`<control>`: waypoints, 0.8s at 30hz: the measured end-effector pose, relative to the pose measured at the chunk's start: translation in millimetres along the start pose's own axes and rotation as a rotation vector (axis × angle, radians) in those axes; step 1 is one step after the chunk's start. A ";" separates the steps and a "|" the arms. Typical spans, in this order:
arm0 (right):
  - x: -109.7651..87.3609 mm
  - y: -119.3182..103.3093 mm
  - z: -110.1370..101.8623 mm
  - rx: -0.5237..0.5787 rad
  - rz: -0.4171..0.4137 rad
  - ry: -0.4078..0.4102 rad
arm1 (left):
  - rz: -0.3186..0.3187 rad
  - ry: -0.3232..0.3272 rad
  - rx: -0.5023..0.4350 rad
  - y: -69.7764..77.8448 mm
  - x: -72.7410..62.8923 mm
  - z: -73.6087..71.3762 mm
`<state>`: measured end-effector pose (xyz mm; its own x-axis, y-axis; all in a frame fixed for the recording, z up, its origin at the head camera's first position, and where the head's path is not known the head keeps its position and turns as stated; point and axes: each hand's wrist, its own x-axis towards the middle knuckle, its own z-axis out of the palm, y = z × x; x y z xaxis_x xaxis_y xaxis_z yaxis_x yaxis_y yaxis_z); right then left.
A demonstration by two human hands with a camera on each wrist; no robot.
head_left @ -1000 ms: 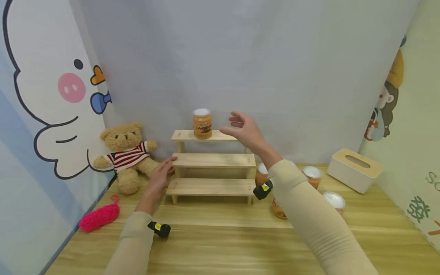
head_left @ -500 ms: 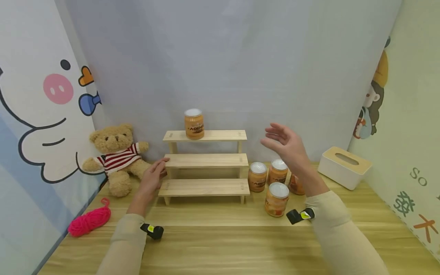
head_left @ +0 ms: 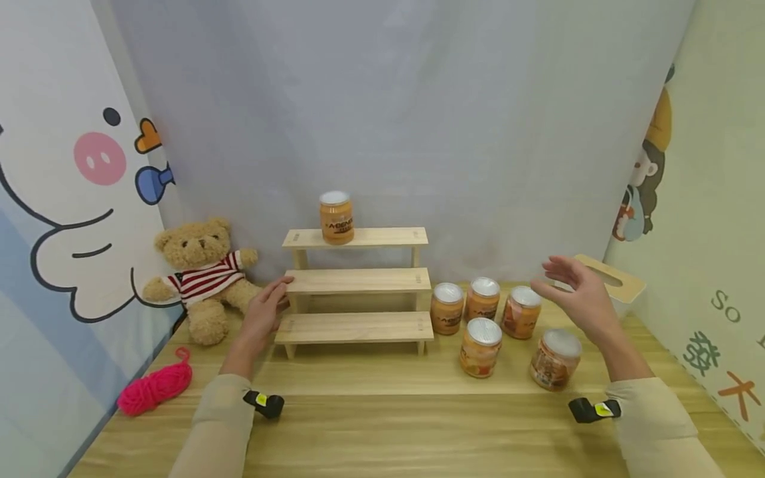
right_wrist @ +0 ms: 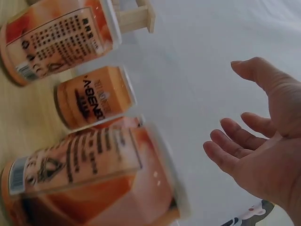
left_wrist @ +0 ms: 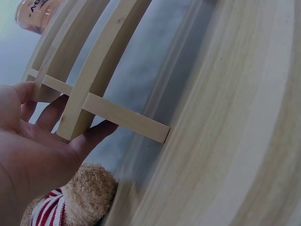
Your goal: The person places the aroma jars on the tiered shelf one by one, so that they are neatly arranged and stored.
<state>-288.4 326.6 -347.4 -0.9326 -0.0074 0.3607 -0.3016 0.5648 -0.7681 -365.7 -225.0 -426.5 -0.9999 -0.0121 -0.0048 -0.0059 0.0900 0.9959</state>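
**One Grip Steadies the Rack, the Other Hangs Wide Beside the Jars**

A person works bare-handed at a wooden bench (head_left: 382, 431), with a three-tier wooden rack (head_left: 358, 280) at the centre of the clock face and twelve pointing away from the person. A single lidded jar (head_left: 337, 220) stands upright on the top tier, between eleven and twelve. Five more jars (head_left: 447, 311) stand upright on the bench between three and four, the front-right jar (head_left: 552, 365) set a little apart from the others.

The left grip (head_left: 263, 318), between eight and nine, holds the rack by its left end, fingers about the ends of the boards. The right grip (head_left: 582, 295), at three, is wide and holds nothing, thumb well apart from the fingers, in front of a tissue box (head_left: 632, 289). A teddy bear (head_left: 221, 275) sits at nine, with pink yarn (head_left: 157, 388) at eight.

Handling this well probably calls for light, even pressure from the left, enough to brace the rack without tipping it and disturbing the top-tier jar. For the right, the surest hold would likely be thumb and fingers on opposite sides of a jar's body, below the lid, with the wrist clear of its neighbours.
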 end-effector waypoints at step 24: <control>-45.6 81.0 -21.9 0.150 -0.014 -0.455 | -0.001 -0.002 0.003 -4.5 2.0 -1.6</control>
<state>-265.9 390.7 -414.5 -0.9104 -0.3931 0.1291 -0.3084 0.4367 -0.8451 -367.7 -227.0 -430.8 -0.9999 -0.0107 -0.0060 -0.0069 0.0934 0.9956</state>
